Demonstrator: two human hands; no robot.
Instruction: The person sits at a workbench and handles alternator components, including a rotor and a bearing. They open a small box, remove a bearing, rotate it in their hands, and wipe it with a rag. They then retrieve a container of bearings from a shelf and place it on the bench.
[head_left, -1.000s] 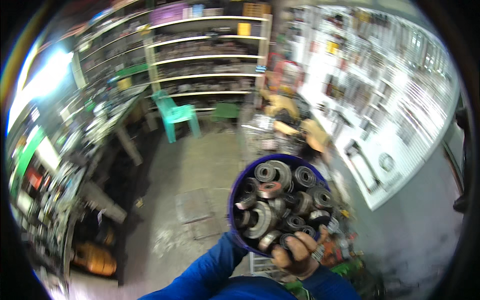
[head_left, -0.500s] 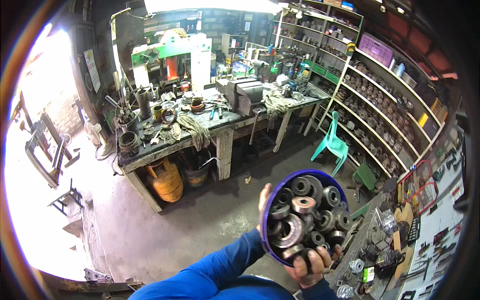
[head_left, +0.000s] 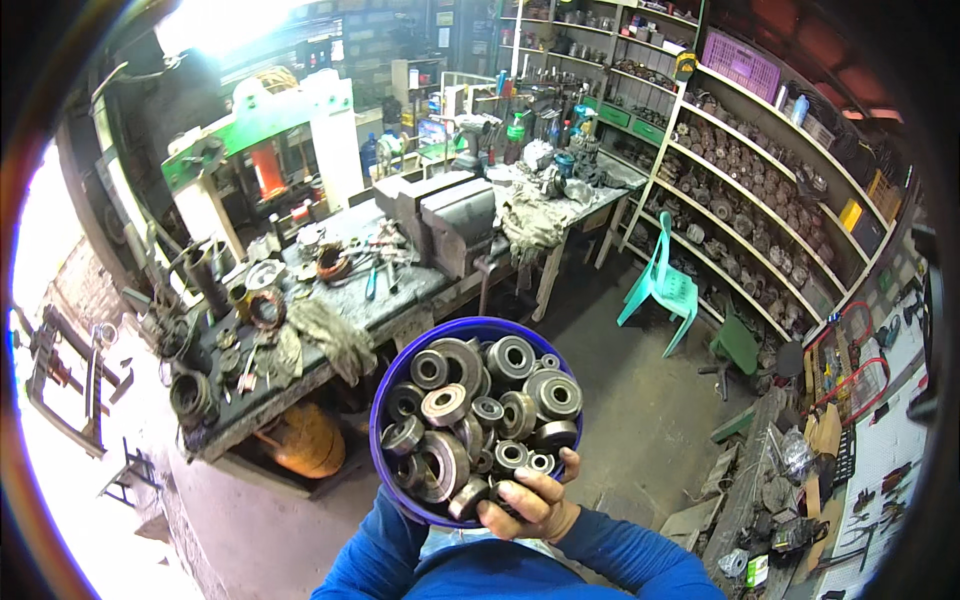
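Note:
A round bowl with a purple-blue rim (head_left: 376, 425) is held up in front of my body, tilted so its inside faces me. Steel ball bearings (head_left: 440, 465) of many sizes fill it; one bearing (head_left: 445, 403) has a reddish-brown face. My right hand (head_left: 535, 505) grips the bowl's lower right edge, its fingers curled over the rim and resting against the nearest bearings. At the lower left, my left forearm (head_left: 375, 545) reaches up behind the bowl, which hides the left hand and its fingers.
Ahead runs a workbench (head_left: 385, 305) with a large vise (head_left: 450, 215), rags (head_left: 330, 335) and tools. An orange gas cylinder (head_left: 305, 440) stands beneath it. A turquoise chair (head_left: 660, 290) stands before shelves (head_left: 740, 180) packed with metal parts. To the right, a low cluttered bench (head_left: 745, 480) lies near me.
The bowl has moved left in view, nearer the workbench, which appears larger. My left fingers, seen before at the bowl's left side, are now hidden. My right hand still grips the rim.

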